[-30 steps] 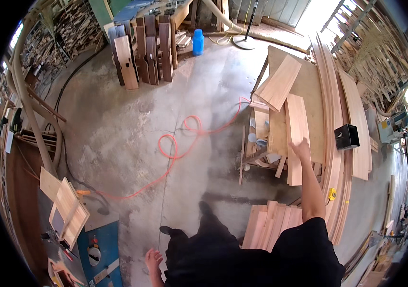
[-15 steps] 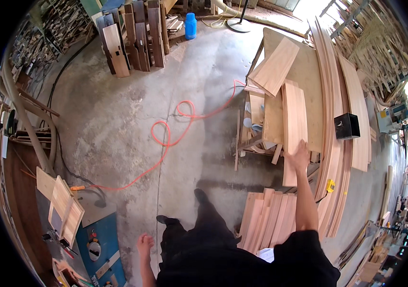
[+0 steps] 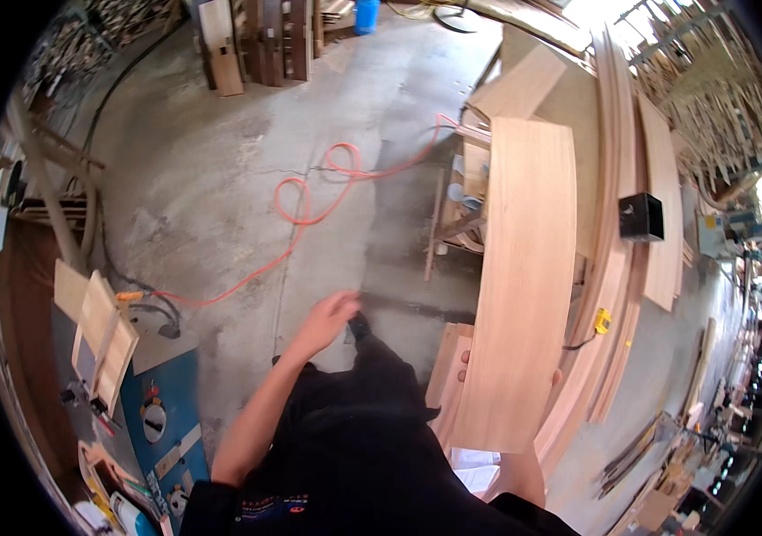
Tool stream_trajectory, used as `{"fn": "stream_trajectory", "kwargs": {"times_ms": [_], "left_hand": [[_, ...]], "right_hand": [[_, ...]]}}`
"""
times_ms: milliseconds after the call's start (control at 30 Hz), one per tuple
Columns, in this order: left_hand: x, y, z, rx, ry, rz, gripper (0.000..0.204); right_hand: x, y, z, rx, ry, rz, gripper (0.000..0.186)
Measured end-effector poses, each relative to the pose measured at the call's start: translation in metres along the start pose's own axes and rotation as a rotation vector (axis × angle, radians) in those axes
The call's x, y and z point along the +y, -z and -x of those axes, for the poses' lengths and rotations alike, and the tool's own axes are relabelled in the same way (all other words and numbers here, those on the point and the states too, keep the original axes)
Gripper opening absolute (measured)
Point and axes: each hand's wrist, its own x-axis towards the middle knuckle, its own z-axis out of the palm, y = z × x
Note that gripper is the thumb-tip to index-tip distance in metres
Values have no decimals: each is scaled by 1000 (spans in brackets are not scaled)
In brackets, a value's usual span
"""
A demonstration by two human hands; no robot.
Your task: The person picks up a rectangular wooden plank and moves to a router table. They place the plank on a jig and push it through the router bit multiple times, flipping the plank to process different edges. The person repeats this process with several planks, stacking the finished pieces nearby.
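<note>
A wide, pale wooden board [image 3: 528, 277] is lifted in front of me on the right, its long side running away from me. My right hand [image 3: 464, 366] grips it from below. Fingertips show at its left edge and a bit of the hand at its right edge; the board hides the palm. My left hand [image 3: 325, 325] is raised over my legs, holding nothing, its fingers stretched out and slightly blurred. Behind the raised board, another wooden board [image 3: 524, 82] lies on the worktable [image 3: 573, 76].
Long planks [image 3: 617, 179] run along the right, bearing a black box [image 3: 641, 217] and a yellow tape measure [image 3: 603, 320]. Stacked strips [image 3: 446, 368] lie beneath the raised board. An orange hose [image 3: 260, 265] loops across the floor. A blue machine [image 3: 162, 415] stands at left.
My right hand has lifted the board off the worktable and brought it nearer to me. My left hand has risen and moved right, in front of my body.
</note>
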Motion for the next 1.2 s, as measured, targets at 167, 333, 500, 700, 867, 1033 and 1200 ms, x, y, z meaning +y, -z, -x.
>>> {"fn": "stream_trajectory", "kwargs": {"times_ms": [167,333,500,700,867,1033,1200], "left_hand": [[92,3,-21,161,-242,117,41],[122,50,54,521,-270,433,58],[115,85,138,552,-526,1265,106],[44,124,180,986,-524,1474,84],[-9,165,212,1252,-672,1464,80],[-62,215,263,1375,-757,1454,81],[-100,264,317,1517,-714,1512,80]], "right_hand": [[9,-37,-47,-113,-123,118,97],[12,-86,-71,-141,-89,398,97],[38,-113,-158,-555,378,1933,101],[123,-151,-210,-807,859,2363,94],[179,-166,-214,-1002,1023,2261,73],[237,-163,-206,-1232,872,1981,37],[332,-182,-224,-1263,868,1956,32]]}}
